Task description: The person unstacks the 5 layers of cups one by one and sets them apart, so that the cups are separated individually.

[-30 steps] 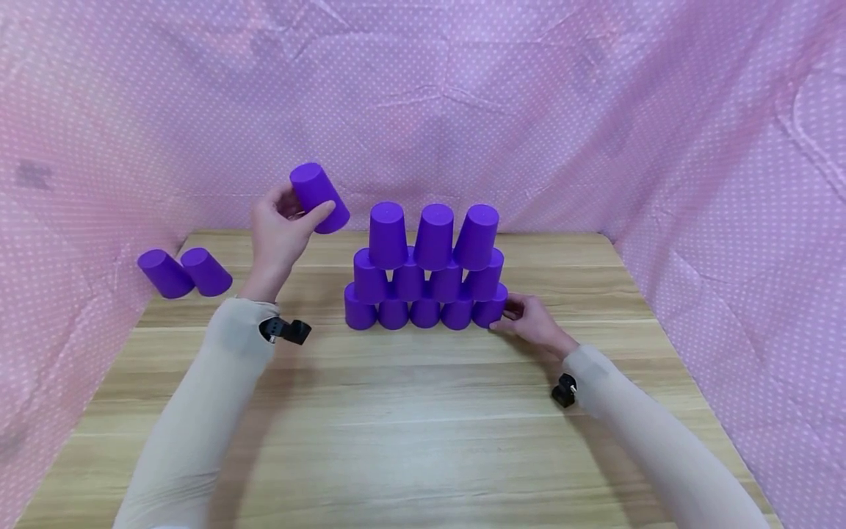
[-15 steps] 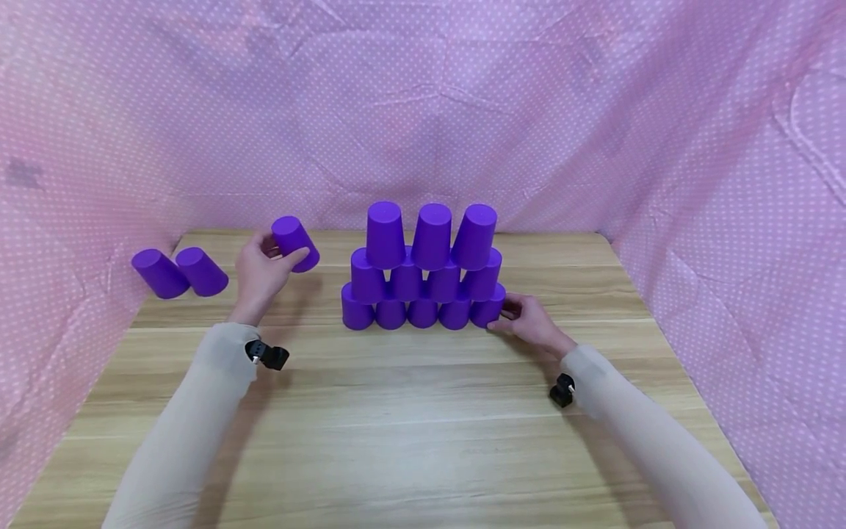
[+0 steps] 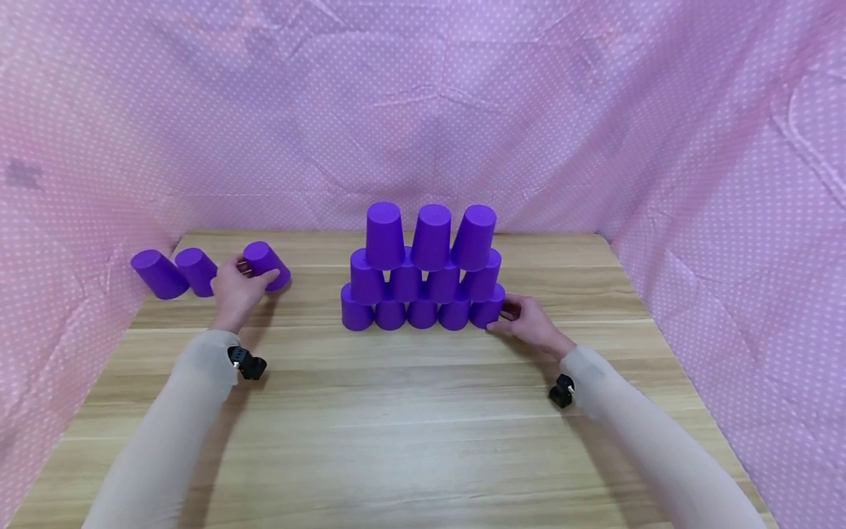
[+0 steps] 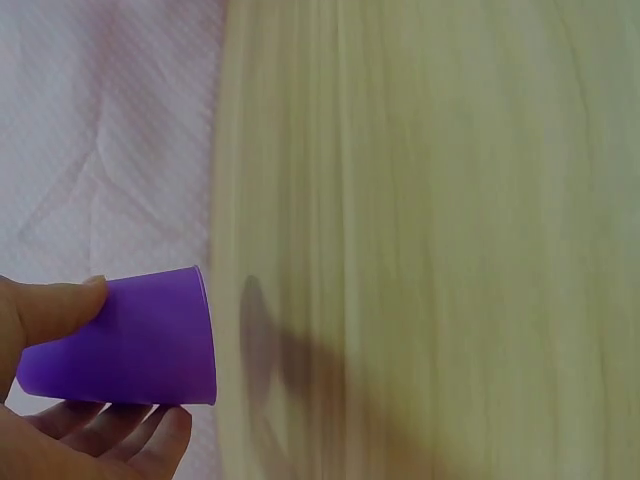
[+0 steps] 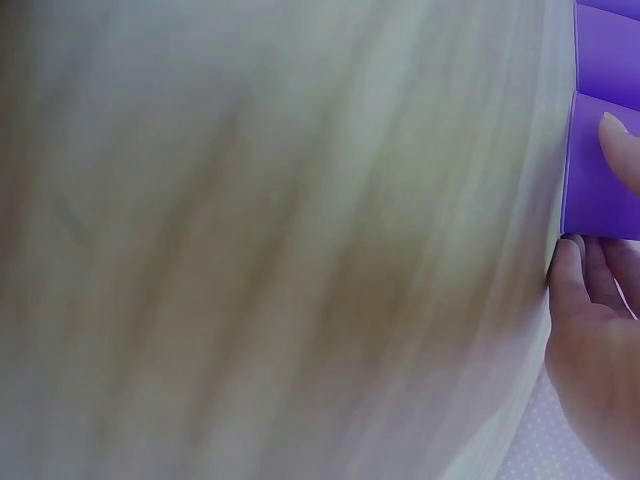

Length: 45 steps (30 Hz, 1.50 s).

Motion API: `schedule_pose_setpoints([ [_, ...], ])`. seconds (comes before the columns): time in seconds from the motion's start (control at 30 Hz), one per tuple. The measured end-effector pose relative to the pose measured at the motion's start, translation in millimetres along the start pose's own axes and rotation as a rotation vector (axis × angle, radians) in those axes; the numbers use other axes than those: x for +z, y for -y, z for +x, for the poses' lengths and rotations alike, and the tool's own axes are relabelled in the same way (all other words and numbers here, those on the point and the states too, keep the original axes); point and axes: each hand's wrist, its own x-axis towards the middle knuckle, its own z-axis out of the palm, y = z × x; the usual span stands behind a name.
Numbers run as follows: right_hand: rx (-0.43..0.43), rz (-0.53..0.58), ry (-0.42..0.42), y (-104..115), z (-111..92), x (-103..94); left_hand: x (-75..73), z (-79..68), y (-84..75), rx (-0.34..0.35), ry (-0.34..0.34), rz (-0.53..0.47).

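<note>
Since the earlier head frames, the left hand and its held cup move down and to the left, away from the stack; the right hand stays at the stack's right end.

Held cup: purple, tapered, mouth facing down, low at the far left of the table. Contact between rim and tabletop: cannot tell. Grip: thumb on one wall, fingers on the opposite wall, pinching the cup between them.

Handling (judged): light, probably thin plastic; stiff enough to keep its shape, though the wall may give under a hard squeeze. Surface looks smooth, so some slip is possible, and the taper could let fingers slide toward the narrow end. Best hold: mid-wall, thumb opposed to fingers, rim left free.

Nearby: an inner cup stands just left of the hand, partly hidden by it; touching or not, unclear. An outer cup stands beyond, close beside it.

Stack: rows of five, four and three, all mouth down. Right hand holds the bottom row's end cup between thumb and fingers. Light pressure seems advisable; a nudge could shift the rows above.

Backdrop: pink dotted cloth.
</note>
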Motion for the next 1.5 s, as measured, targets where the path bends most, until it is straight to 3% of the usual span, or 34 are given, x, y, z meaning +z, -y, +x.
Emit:
schedule_pose_setpoints([
  [0.27, -0.002, 0.015, 0.006, 1, 2, 2.4, -12.6, 5.1, 16.4, 0.002, -0.030, 0.060],
  [0.47, -0.012, 0.034, 0.011, 1, 2, 3.1, -13.6, 5.5, 22.8, -0.041, -0.021, 0.091],
  [1.0, -0.005, -0.014, 0.001, 1, 2, -0.8, -13.1, 8.5, 24.2, -0.133, -0.008, 0.010],
  [1.5, -0.022, -0.010, 0.011, -3, 1, -0.2, -16.1, 8.4, 30.3, -0.109, 0.020, -0.017],
])
